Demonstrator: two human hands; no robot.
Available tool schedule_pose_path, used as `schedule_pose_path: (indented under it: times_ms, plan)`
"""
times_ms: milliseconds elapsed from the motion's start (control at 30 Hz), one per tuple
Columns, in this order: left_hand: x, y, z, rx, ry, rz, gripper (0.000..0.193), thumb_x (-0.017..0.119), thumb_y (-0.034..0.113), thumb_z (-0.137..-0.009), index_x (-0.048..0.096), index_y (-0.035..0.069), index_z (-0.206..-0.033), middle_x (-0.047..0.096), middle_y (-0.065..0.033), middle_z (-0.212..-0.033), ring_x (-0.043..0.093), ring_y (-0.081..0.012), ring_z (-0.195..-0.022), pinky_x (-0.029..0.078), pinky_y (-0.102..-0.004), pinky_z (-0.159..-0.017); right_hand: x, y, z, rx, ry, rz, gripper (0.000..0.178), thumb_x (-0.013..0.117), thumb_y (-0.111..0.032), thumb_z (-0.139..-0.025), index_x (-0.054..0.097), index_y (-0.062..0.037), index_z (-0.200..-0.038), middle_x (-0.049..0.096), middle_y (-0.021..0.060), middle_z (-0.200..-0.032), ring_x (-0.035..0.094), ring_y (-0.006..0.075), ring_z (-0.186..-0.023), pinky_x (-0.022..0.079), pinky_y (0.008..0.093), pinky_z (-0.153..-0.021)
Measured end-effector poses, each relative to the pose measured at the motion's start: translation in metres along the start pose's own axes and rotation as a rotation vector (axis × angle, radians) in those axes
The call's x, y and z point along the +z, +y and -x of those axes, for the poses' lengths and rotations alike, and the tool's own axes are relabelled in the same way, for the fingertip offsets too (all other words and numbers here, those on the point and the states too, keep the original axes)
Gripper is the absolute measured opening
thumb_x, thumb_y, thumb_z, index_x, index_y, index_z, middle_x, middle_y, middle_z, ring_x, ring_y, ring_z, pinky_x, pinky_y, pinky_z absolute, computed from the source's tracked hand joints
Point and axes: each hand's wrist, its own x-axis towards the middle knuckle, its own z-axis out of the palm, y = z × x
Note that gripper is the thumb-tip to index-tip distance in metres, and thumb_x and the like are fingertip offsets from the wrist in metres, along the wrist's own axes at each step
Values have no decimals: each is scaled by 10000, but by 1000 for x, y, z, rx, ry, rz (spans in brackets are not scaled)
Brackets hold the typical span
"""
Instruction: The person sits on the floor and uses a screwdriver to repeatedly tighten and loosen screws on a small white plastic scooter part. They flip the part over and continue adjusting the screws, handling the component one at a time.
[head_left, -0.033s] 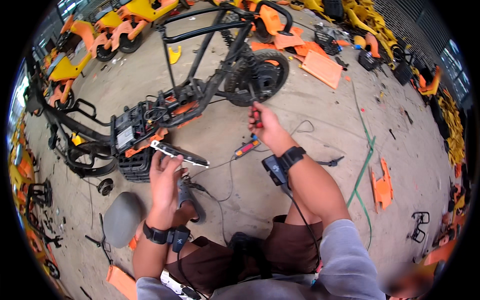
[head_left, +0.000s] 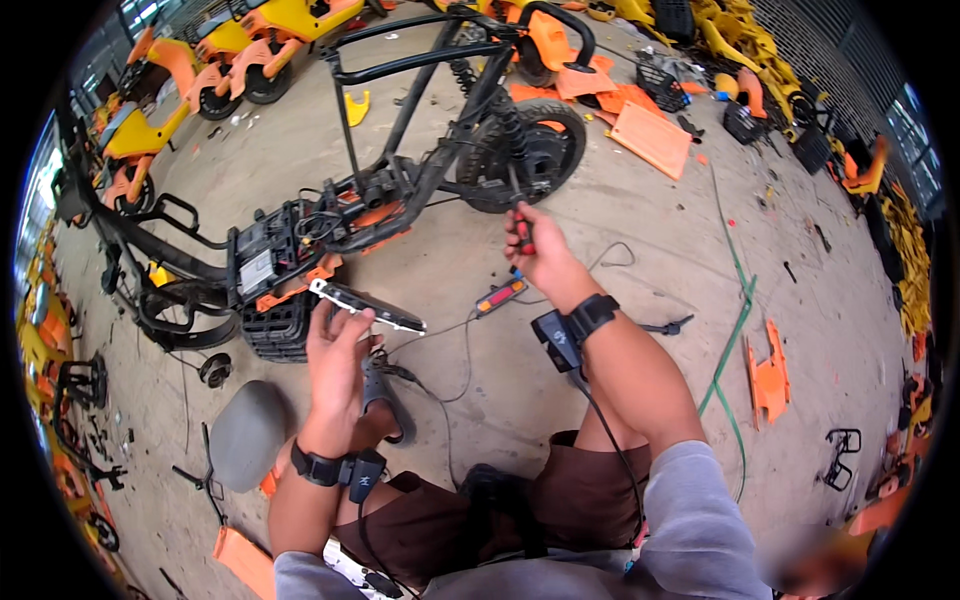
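My left hand (head_left: pixel 338 362) grips a narrow dark flat part with a white edge (head_left: pixel 370 305), tilted, in front of the scooter frame's battery area. My right hand (head_left: pixel 548 258) is closed round the red and black handle of a screwdriver (head_left: pixel 525 236), its shaft pointing away toward the rear wheel (head_left: pixel 535 160). A stripped black scooter frame (head_left: pixel 408 125) stands across the floor ahead of me. Its floor section carries a box of black parts and wiring (head_left: pixel 262 262). Between my hands, a small orange and dark device with a cable (head_left: pixel 500 297) lies on the floor.
A grey seat (head_left: pixel 248 435) and a small black wheel-like part (head_left: pixel 214 370) lie at left. Orange panels (head_left: pixel 650 138) and a green strap (head_left: pixel 735 340) are at right. Parked yellow and orange scooters (head_left: pixel 150 125) line the far left. Piled yellow parts (head_left: pixel 725 45) fill the far right.
The whole view has shifted slightly, with most things a little farther right in the picture. Both hands keep the same holds.
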Motion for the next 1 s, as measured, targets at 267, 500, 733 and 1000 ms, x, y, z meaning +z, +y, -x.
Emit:
schedule_pose_path:
  times_ms: [267,500,733,1000]
  plan:
    - [5,-1,2,-1,30,-27,442,651,86,-882,453,25,-1272,645,-21,-1006,575,-100,-867,491,-331,-786,15,-2,12,-127,-75,-174,217,570,-331,-967,585,-114,-971,534,6,-769,462,128,-620,371,295,-603]
    - [5,1,1,3,13,-26,463,649,84,-882,446,11,-1292,653,-55,-1070,589,-124,-904,493,-333,-789,10,-30,5,-221,-109,-230,220,576,-333,-967,585,-114,-973,554,3,-794,461,126,-627,369,288,-605]
    - [-4,2,2,-10,1,-19,452,645,67,-883,457,31,-1293,658,-55,-1095,597,-126,-929,491,-334,-783,16,-44,-2,-233,-92,-109,216,602,-340,-957,565,-128,-942,557,3,-802,477,125,-604,379,282,-566]
    - [-7,-1,2,-12,-60,-30,445,638,20,-873,482,55,-1288,644,-57,-1169,610,-119,-923,506,-307,-765,24,-32,0,-191,-5,63,219,629,-324,-932,553,-126,-878,567,12,-745,479,125,-539,377,265,-489]
